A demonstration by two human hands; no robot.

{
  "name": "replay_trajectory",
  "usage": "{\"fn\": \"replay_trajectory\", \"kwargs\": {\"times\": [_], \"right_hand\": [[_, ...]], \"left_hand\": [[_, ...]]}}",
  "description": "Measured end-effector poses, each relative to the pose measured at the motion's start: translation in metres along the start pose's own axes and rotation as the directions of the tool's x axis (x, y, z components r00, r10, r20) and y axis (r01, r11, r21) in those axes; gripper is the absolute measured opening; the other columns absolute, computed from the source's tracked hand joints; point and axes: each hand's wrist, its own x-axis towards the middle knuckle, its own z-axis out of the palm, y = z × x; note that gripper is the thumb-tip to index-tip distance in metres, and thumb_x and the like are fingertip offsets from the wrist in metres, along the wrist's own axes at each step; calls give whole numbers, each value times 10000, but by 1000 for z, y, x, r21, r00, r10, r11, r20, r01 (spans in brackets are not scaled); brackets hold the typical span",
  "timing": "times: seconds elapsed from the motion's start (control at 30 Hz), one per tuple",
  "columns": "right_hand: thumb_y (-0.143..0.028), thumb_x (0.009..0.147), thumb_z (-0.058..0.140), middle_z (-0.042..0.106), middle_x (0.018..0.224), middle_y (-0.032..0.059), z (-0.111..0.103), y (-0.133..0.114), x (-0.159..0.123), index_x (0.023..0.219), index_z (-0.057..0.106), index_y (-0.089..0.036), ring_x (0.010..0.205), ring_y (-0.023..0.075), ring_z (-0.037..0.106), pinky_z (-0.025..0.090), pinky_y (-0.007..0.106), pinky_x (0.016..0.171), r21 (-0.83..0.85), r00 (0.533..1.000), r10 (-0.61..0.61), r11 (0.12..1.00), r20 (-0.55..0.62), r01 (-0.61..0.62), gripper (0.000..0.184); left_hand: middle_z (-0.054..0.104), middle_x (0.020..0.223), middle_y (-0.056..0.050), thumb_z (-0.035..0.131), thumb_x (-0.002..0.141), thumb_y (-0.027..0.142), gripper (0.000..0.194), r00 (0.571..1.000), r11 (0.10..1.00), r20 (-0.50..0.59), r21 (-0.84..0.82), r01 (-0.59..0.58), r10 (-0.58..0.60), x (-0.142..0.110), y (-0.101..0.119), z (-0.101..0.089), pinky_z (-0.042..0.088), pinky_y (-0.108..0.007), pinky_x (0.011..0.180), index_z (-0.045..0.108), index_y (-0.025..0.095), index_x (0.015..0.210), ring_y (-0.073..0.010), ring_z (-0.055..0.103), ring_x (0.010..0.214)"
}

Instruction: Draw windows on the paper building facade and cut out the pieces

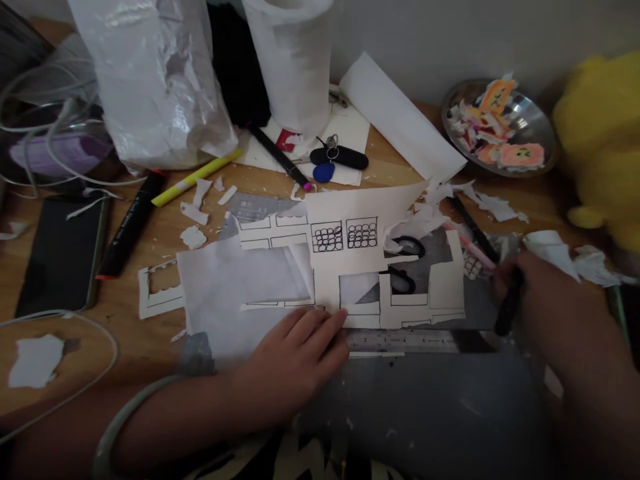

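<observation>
My left hand (300, 353) lies flat on the lower edge of a cut white paper sheet (327, 287), fingers stretched out. The sheet has several window-like cut-outs and two drawn boxes filled with small circles. A steel ruler (410, 341) lies along its bottom edge, by my left fingertips. My right hand (530, 287) is closed at the right, round a short black stick-like tool (510, 303) whose kind I cannot make out. A pink pen (470, 245) reaches to its fingertips; whether it is gripped I cannot tell. Scissors with black handles (403, 281) lie partly under the sheet.
Torn paper scraps (493, 203) surround a dark cutting mat (400, 400). Behind stand a paper roll (295, 67), a plastic-wrapped pack (160, 80) and a metal bowl (537, 130) of scraps. Markers (133, 227), a phone (63, 253) and a white cable (113, 353) lie left.
</observation>
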Motion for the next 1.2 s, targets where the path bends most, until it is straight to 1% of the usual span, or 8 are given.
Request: {"fn": "replay_trajectory", "kwargs": {"times": [0.1, 0.17, 0.23, 0.3, 0.37, 0.43, 0.67, 1.2], "right_hand": [[-176, 827, 446, 513, 538, 41, -8, -7, 5, 679, 458, -225, 370, 147, 445, 287, 261, 362, -261, 972, 232, 942, 46, -212, 157], [-219, 849, 435, 533, 573, 61, -13, -20, 4, 734, 481, -225, 397, 165, 459, 313, 286, 383, -257, 972, 235, 941, 28, -220, 124], [-275, 850, 445, 566, 649, 92, -14, -37, -2, 841, 509, -202, 460, 198, 508, 344, 300, 402, -229, 986, 162, 960, -25, -164, 97], [-302, 855, 437, 591, 748, 107, -8, -55, -9, 809, 510, -195, 590, 223, 573, 406, 307, 465, -48, 997, -81, 996, 6, 81, 138], [-243, 848, 431, 609, 871, 101, 2, -70, -15, 778, 525, -201, 755, 228, 592, 464, 333, 616, 140, 924, -371, 924, 91, 357, 124], [-158, 827, 438, 606, 887, 87, 12, -79, -18, 789, 544, -194, 807, 216, 573, 464, 341, 680, 217, 861, -477, 872, 179, 438, 118], [-4, 685, 444, 563, 829, 64, 29, -76, -12, 719, 527, -184, 808, 198, 502, 439, 315, 693, 387, 819, -530, 818, 219, 425, 201], [-61, 703, 517, 517, 830, 59, 40, -67, -12, 818, 542, -176, 817, 192, 469, 423, 321, 727, 439, 799, -575, 772, 177, 459, 164]], "left_hand": [[582, 1159, -106, 467, 844, 154, 161, 1000, 1000, -8, 9, -5, 5, -1, 0, 1, 411, -370, 845, 585, 135, 951, -233, 515, 994], [586, 1157, -96, 457, 853, 157, 164, 1000, 1000, -25, 11, -16, 16, -3, 0, 2, 402, -370, 842, 591, 142, 947, -233, 514, 1011], [596, 1139, -87, 450, 862, 162, 167, 999, 999, -41, 14, -33, 34, -5, 1, 3, 396, -373, 835, 597, 148, 941, -233, 515, 1018], [607, 1118, -87, 447, 869, 169, 168, 998, 999, -47, 19, -44, 45, -6, 1, 4, 395, -377, 831, 603, 146, 926, -235, 519, 1020], [611, 1110, -89, 451, 871, 174, 164, 998, 999, -55, 21, -39, 41, -7, 2, 5, 397, -381, 835, 607, 140, 912, -237, 521, 1022], [610, 1106, -90, 466, 866, 178, 153, 997, 999, -66, 18, -29, 30, -7, 2, 5, 401, -381, 848, 607, 133, 904, -234, 523, 1019], [608, 983, -119, 410, 868, 125, 226, 998, 999, -50, -41, -31, 29, -3, -3, -1, 424, -380, 889, 574, 87, 1018, -229, 523, 994], [595, 996, -131, 335, 880, 99, 314, 998, 998, -16, -23, -54, 53, -1, -2, -4, 465, -391, 844, 554, 63, 1102, -252, 509, 1000]]}}
